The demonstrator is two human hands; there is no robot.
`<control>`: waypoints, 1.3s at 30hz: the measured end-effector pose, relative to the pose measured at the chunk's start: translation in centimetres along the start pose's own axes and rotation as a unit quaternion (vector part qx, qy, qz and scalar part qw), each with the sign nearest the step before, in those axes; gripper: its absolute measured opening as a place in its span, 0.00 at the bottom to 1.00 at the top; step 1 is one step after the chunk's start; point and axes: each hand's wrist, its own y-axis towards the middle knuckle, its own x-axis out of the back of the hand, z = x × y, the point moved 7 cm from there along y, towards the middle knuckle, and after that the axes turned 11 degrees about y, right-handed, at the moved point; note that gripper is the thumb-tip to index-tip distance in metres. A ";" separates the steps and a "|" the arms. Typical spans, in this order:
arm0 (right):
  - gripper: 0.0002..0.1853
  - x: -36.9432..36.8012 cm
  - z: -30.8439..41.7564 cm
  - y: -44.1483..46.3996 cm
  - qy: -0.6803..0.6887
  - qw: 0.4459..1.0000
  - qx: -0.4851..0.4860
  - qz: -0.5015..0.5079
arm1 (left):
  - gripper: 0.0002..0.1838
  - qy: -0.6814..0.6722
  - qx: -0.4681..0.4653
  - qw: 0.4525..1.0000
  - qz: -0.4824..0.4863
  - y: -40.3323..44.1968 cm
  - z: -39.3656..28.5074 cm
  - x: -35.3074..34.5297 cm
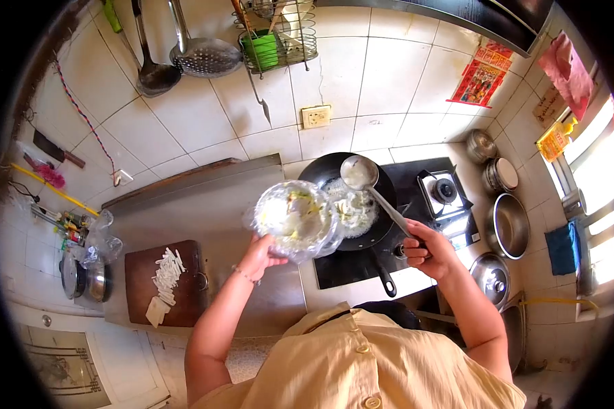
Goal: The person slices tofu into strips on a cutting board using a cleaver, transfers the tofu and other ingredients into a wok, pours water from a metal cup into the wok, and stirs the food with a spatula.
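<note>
Beyond the wok (329, 168), a red poster (481, 80) (lettering illegible) hangs.

Seeing a perforated skimmer (211, 58) and a dark ladle (158, 80) hanging against the tiled wall (348, 82) at the upper left of the frame, with a wire rack (312, 42) beside the skimmer holding a green cup (261, 52). Spotting a cream wall socket (316, 116) below the rack, at upper centre. Noticing a red printed poster (483, 76) clinging to the tiles at upper right, and a pink cloth (566, 73) hanging farther right, above a yellow packet (554, 141). Finding a blue cloth (563, 249) hanging at right, near a steel basin (509, 226). Making out a cleaver (48, 147) at left and, lower down, a clear plastic bag (103, 237).
</note>
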 end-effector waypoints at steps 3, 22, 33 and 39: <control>0.17 -1.2 -0.4 -0.5 -0.037 0.999 -0.013 0.002 | 0.24 0.002 0.010 1.000 0.016 0.3 -1.3 -1.9; 0.22 -0.1 0.2 -2.2 -0.671 0.664 0.330 -0.018 | 0.24 0.614 0.019 0.787 -0.064 4.9 -11.6 -4.3; 0.23 2.3 -1.3 0.9 -0.754 0.548 0.357 -0.061 | 0.17 0.795 -0.147 0.584 -0.072 6.9 -15.2 -10.7; 0.22 3.2 -1.0 0.9 -0.687 0.632 0.358 -0.029 | 0.18 0.800 -0.178 0.567 -0.082 7.6 -14.7 -11.1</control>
